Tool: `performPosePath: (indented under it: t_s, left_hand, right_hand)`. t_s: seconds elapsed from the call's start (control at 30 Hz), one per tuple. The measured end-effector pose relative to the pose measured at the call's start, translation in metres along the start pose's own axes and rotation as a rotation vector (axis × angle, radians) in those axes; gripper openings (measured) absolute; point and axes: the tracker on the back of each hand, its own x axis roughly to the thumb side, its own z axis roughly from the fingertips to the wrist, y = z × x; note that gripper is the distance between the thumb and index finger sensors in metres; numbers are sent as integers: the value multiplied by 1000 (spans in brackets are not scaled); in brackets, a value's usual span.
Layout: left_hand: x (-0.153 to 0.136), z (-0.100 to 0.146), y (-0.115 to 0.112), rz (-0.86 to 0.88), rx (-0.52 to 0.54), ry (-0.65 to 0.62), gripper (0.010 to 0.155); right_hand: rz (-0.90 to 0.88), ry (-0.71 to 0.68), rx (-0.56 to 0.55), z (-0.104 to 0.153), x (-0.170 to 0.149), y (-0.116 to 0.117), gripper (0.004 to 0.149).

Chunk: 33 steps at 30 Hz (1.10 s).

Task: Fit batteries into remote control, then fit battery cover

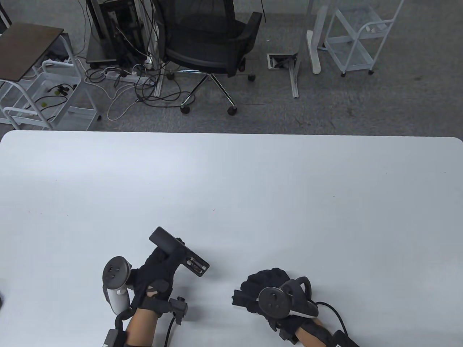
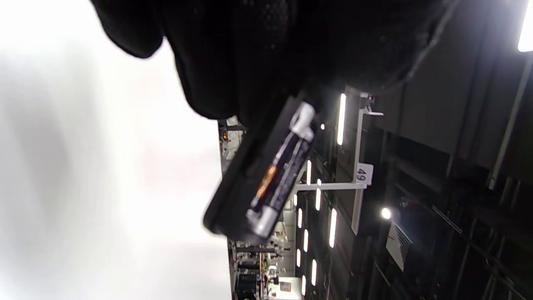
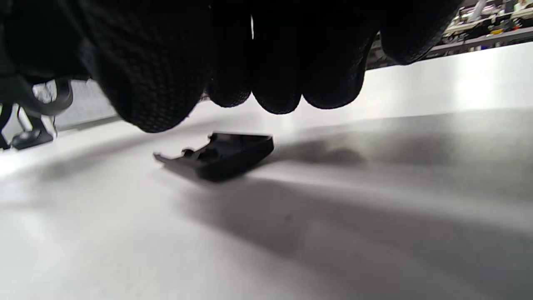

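My left hand [image 1: 161, 265] grips a black remote control [image 1: 179, 252] and holds it off the white table [image 1: 253, 188], back side up. Its battery bay is open, with batteries [image 1: 196, 266] seated in it. The left wrist view shows the same bay with batteries [image 2: 272, 187] in place. My right hand [image 1: 266, 285] hovers palm down over the table to the right. In the right wrist view the black battery cover [image 3: 218, 156] lies on the table just below my fingertips [image 3: 275, 98], which do not touch it. In the table view the hand hides the cover.
Beyond the table's far edge stand a black office chair [image 1: 213, 39], white wire carts [image 1: 358, 39] and cables on the floor. A cable [image 1: 336, 318] trails from my right wrist over the table's near edge.
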Motion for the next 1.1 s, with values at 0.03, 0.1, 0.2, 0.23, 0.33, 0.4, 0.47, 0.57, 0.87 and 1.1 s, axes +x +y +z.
performPosePath:
  t_s: [0.03,0.1,0.2,0.23,0.33,0.4,0.47,0.57,0.87,1.1]
  left_hand:
    - [0,0,0,-12,11,2,58]
    - [1,0,-1,-40,21,2,58]
    - [1,0,-3,-32,8,2,58]
    - [0,0,-4,-32,5,4,58]
    - [0,0,-5,-38,10,6,59]
    - [0,1,-5,-34,9,10,59]
    - [0,1,-6,-22,-7,18,59]
    - [0,0,-9,-6,-63,22,58]
    - [2,1,-22,-2,-176,18,58]
    - [2,2,-33,24,-248,20,56]
  right_hand:
    - [18,-2,7,0,1,1,56]
    - [90,-8,49,-3,3,8,53]
    - [108,-5,45,-4,5,9,53]
    - [105,-2,49,-4,5,9,54]
    - [123,-13,41,-4,6,9,52]
    - [123,-24,27,-3,6,10,51]
    - [111,-32,16,-4,7,10,51]
    - [67,-28,-4,-4,6,7,48]
    - [-69,23,-153,1,-7,-7,45]
    - [-465,33,-309,16,-16,-30,47]
